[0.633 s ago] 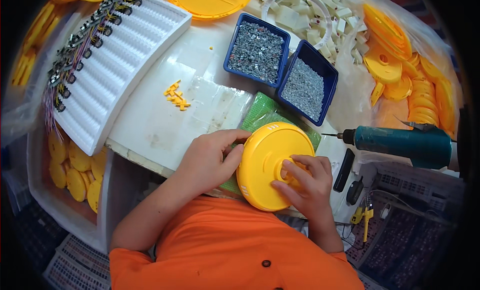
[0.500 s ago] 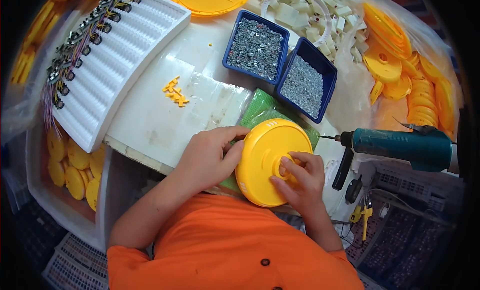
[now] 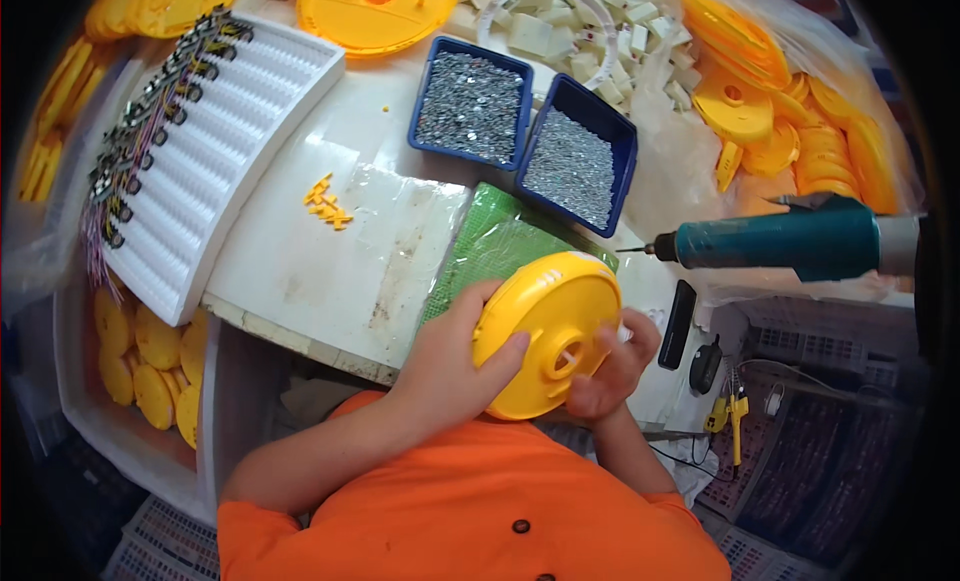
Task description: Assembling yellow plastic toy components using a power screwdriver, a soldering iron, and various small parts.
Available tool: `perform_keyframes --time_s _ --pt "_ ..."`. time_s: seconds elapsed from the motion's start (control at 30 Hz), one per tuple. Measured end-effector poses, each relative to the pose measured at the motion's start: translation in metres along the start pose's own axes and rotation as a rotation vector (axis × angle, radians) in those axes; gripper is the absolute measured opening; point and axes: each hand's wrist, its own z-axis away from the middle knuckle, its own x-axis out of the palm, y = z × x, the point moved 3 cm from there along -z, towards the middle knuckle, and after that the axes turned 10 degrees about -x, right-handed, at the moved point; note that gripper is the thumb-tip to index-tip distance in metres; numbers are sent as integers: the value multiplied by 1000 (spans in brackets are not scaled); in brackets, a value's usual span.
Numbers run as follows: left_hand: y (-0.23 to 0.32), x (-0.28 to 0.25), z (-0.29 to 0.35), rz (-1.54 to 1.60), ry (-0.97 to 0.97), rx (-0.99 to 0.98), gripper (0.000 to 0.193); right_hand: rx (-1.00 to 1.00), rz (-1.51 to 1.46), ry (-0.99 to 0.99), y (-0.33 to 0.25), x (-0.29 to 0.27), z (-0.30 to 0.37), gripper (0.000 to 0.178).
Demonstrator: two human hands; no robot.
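A round yellow plastic housing [image 3: 530, 306], with a raised ring and a hole near its centre, is tilted above the table's front edge. My left hand [image 3: 450, 356] grips its left side, the thumb lying over the face. At the right rim my right hand [image 3: 622, 366] has its fingers curled, somewhat blurred, with thumb and fingertips against the housing. A small white bit shows by those fingers; its kind is unclear. Beneath the housing lies a green mat [image 3: 490, 236] under clear plastic.
Two blue bins [image 3: 523, 106] [image 3: 625, 171] hold small metal parts. A teal power screwdriver [image 3: 770, 243] points in from the right. Small yellow pieces [image 3: 326, 206] lie left of centre. A white ribbed tray [image 3: 225, 131] carries wired parts. Yellow discs [image 3: 155, 341] fill a crate at lower left.
My right fingers have left the housing's central ring for its right rim. The left thumb has come onto the face, and the housing has tilted. The view has shifted slightly.
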Motion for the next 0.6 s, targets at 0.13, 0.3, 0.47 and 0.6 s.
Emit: perform_keyframes --time_s 0.13,0.3,0.47,0.6 --pt "6 -5 11 -85 -131 116 56 735 -698 274 22 2 9 85" --pt "0 -20 12 -138 -195 267 66 854 -961 224 10 -7 2 71" --pt "19 -29 12 -105 -138 323 75 681 -784 47 -13 -22 -31 73" --pt "47 -35 -5 -327 -79 551 75 514 -740 47 2 -35 -49 80"
